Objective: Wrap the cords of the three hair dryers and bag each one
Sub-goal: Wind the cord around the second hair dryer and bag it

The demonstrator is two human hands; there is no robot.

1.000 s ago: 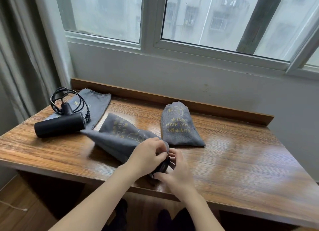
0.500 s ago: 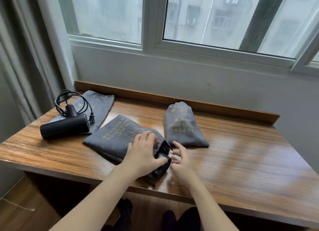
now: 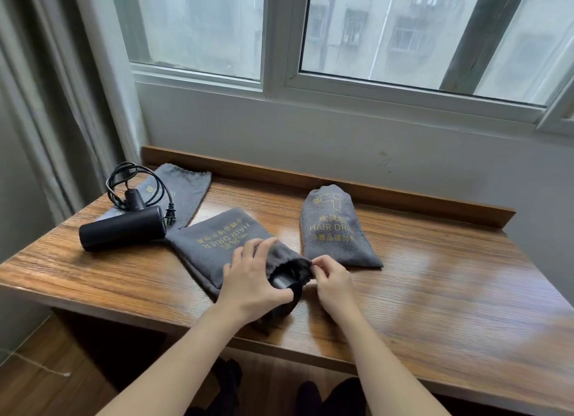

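Head view, tabletop (image 3: 435,291): wooden, glossy, with a raised wooden lip along the back edge under the window (image 3: 372,43); a curtain (image 3: 46,105) hangs at the left.
Middle bag (image 3: 217,245): grey cloth with yellow "HAIR DRIER" print, lying flat and slanted, its mouth toward the person at the near edge.
Hair dryer in the bag (image 3: 284,283): black, mostly inside, its round end showing at the open mouth.
Left hand (image 3: 251,279): curled over the bag just behind the mouth, fingers pressing the cloth down, thumb under the dryer's end.
Right hand (image 3: 332,279): thumb and forefinger pinching the right rim of the bag's mouth; the other fingers are loosely bent.
Filled bag (image 3: 335,229): same grey print, bulging, lying just right of the middle bag, close behind the right hand but not touching it.
Loose hair dryer (image 3: 124,229): black, on its side at the left, barrel just beside the middle bag's far corner.
Cord (image 3: 136,182): looped loosely behind that dryer, its plug (image 3: 170,215) resting beside the barrel.
Empty bag (image 3: 186,192): flat, partly under the loose dryer and cord.
In the way: nothing lies between the hands and the bag mouth.
Change from half a second ago: the right hand, then open beside the mouth, has closed on the rim; the left hand has shifted little; the other items lie where they did.
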